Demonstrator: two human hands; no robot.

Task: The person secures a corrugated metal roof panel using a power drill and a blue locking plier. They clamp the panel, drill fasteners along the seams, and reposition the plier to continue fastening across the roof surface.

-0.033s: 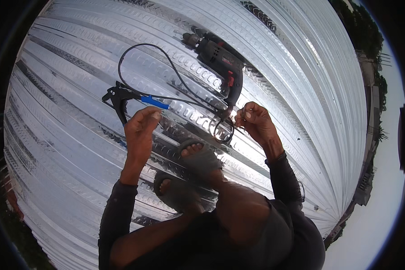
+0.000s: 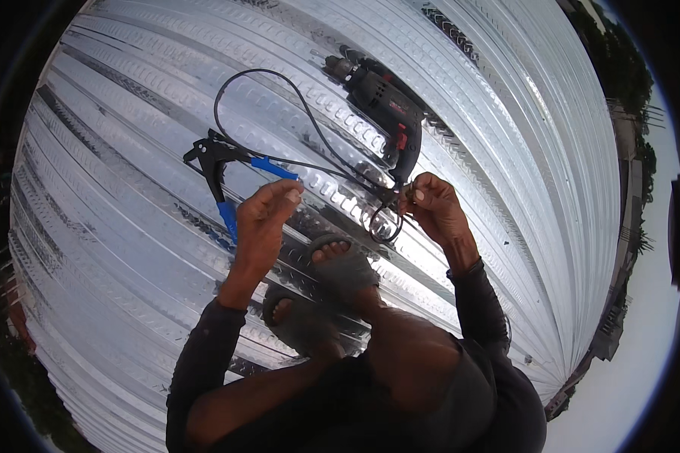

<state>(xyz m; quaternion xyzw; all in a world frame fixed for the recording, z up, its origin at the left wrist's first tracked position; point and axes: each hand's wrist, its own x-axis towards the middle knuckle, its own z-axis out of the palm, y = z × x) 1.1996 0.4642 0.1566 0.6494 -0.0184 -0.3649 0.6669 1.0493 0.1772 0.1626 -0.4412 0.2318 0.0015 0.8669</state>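
Your left hand: thumb drawn in against fingers, narrow; any held piece cannot be made out. Your right hand: thumb and fingertip pinched on small dark piece, kind unclear. Riveter, black with blue grips, lies spread on metal sheets, just beyond left hand. Drill on sheets beyond right hand; reddish marking on casing too small to read. Cord loops toward riveter.

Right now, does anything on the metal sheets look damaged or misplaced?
Nothing is visibly spilled or damaged. Only the black cord of the power drill looks untidy, looping loosely close to the blue-handled hand riveter.
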